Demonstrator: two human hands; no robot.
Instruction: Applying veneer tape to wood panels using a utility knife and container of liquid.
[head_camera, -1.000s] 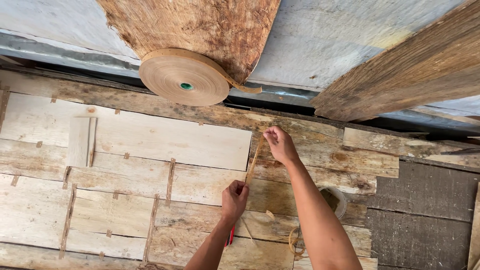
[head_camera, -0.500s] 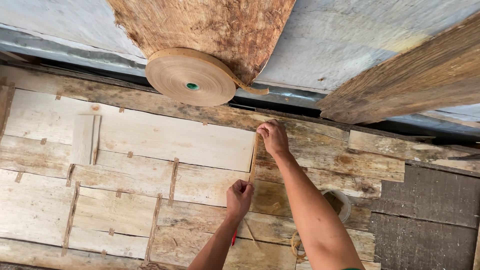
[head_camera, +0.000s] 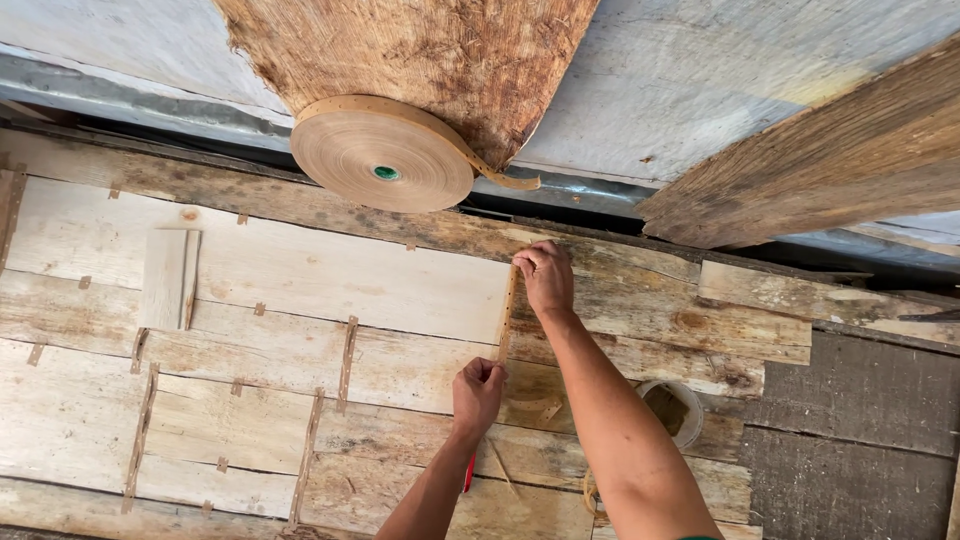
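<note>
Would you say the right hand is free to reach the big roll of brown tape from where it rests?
Probably yes: the right hand lies just below the roll of tape, with only bare board between, though it presses a tape strip.

Single head-worn view, looking steeply down at close range onto the bench of veneer sheets; forearms enter from the lower centre of the frame.

Even daylight, soft shadows, no glare; sharp overall, slight wide-angle stretch at edges.
</note>
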